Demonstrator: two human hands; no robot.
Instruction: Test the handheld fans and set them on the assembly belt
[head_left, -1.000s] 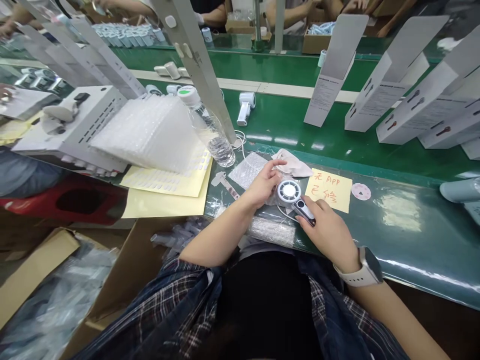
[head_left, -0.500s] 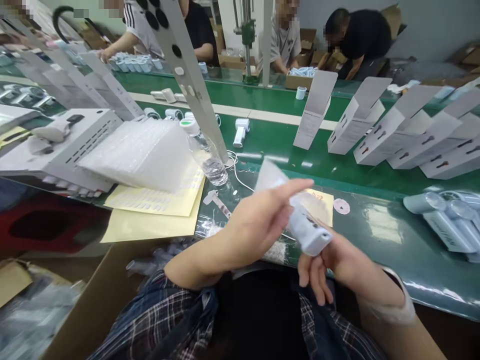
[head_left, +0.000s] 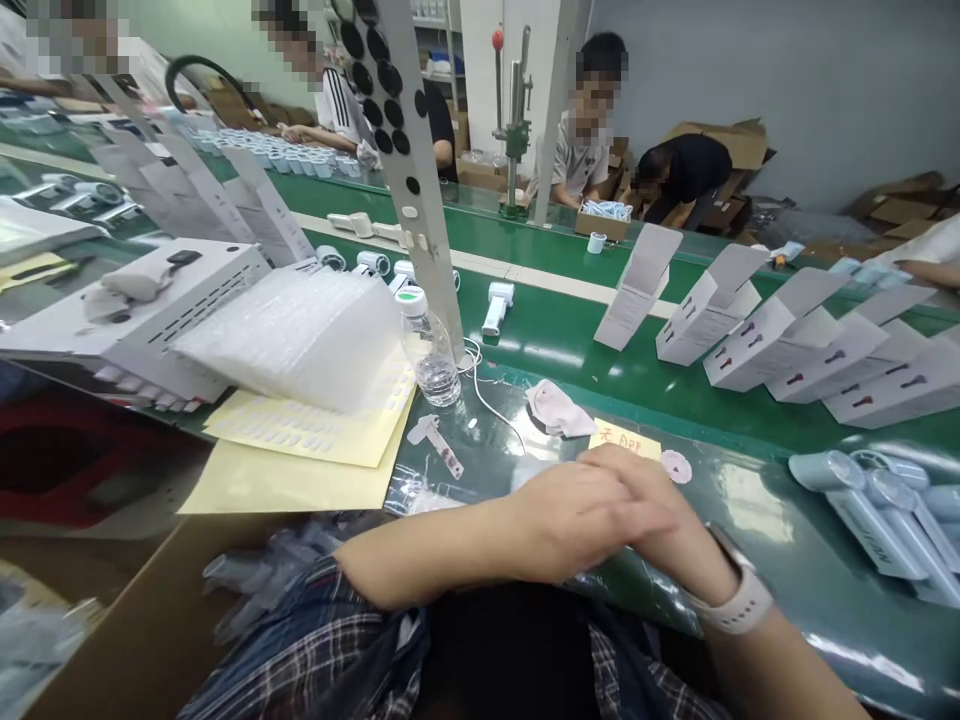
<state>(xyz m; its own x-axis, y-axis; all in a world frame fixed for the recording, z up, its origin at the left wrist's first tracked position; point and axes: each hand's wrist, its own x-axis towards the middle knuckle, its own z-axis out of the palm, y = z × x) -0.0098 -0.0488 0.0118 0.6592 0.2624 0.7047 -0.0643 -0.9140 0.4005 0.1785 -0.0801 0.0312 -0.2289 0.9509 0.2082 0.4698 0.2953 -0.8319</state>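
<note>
My left hand [head_left: 566, 515] lies over my right hand [head_left: 641, 490], both closed together above the near edge of the bench. Between them is a pale blue handheld fan [head_left: 527, 473] in a clear plastic bag. Only its blurred end shows, past the left hand; the rest is hidden by my fingers. Just beyond my hands are a yellow note [head_left: 626, 438] with red writing, a crumpled pinkish cloth [head_left: 559, 410] and a small pink scalloped disc [head_left: 676, 466]. More pale blue fans [head_left: 874, 530] are piled at the right.
Open white boxes [head_left: 637, 290] stand along the green conveyor [head_left: 547, 355], where a single fan [head_left: 497, 308] lies. A water bottle [head_left: 431, 360], bubble bags [head_left: 300, 335] and yellow sticker sheets [head_left: 300, 480] are at left, near a metal post [head_left: 424, 220]. Several people work across the line.
My hands have come together around the bagged fan, which was tilted in plain sight between them. The pinkish cloth now shows beyond them. The view has tipped upward.
</note>
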